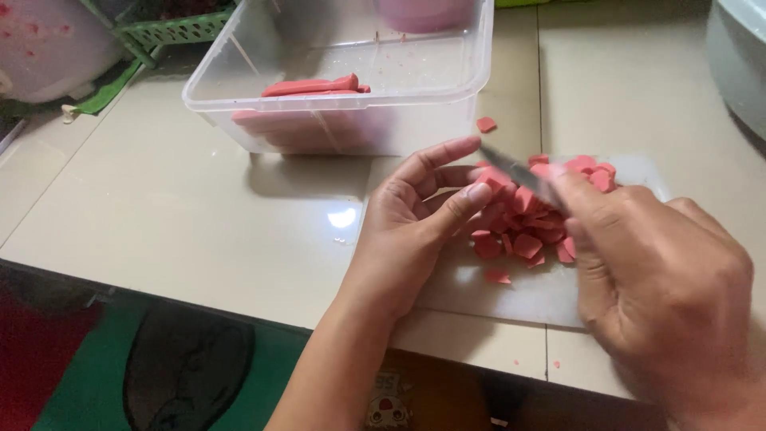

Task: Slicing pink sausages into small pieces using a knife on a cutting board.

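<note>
Head view: sausage slices (527, 219) piled on board (511, 295), whole sausages (313, 85) wait in tub (471, 76); right hand (662, 287) grips knife (519, 174), left hand (415, 219) half-open, apparently empty

Count taken relative to the one white cutting board (511, 295): two hands over it, left hand (415, 219) and right hand (662, 279); one knife (519, 174). One heap of pink sausage slices (531, 219) on it, too many to count. One clear plastic tub (351, 72) behind it, holding at least two whole sausages (311, 86). One stray slice (485, 124) just behind the board.
</note>
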